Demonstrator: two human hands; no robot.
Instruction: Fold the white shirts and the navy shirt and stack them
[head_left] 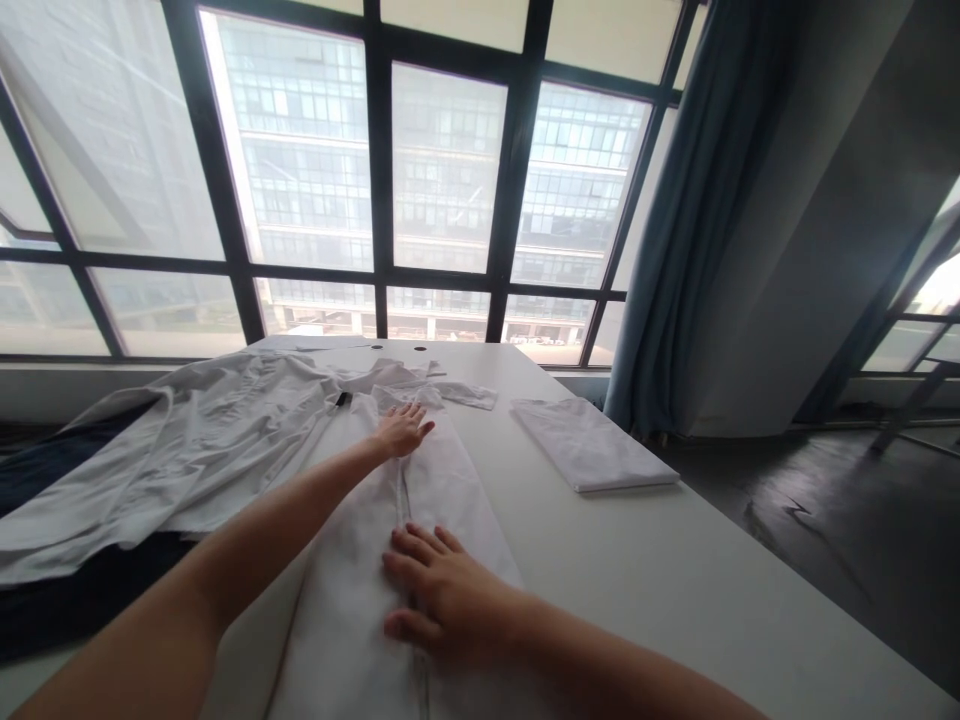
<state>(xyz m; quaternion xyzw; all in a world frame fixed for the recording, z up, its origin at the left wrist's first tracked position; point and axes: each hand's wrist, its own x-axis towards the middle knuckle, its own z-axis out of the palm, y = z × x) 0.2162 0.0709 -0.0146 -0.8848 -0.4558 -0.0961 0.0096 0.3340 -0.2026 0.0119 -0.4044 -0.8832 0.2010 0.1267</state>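
On surface [675, 590], ctr: white garment [450, 490] laid lengthwise. L hand [403, 430] at far end, R hand [439, 590] near end; both grips open flat, holding nothing, palms pinning fabric smooth. Folded cloth [592, 445] right, loose pile [187, 450] left

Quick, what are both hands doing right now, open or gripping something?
Left hand: open, palm flat on the white garment, holding nothing.
Right hand: open, palm flat on the same garment, holding nothing.
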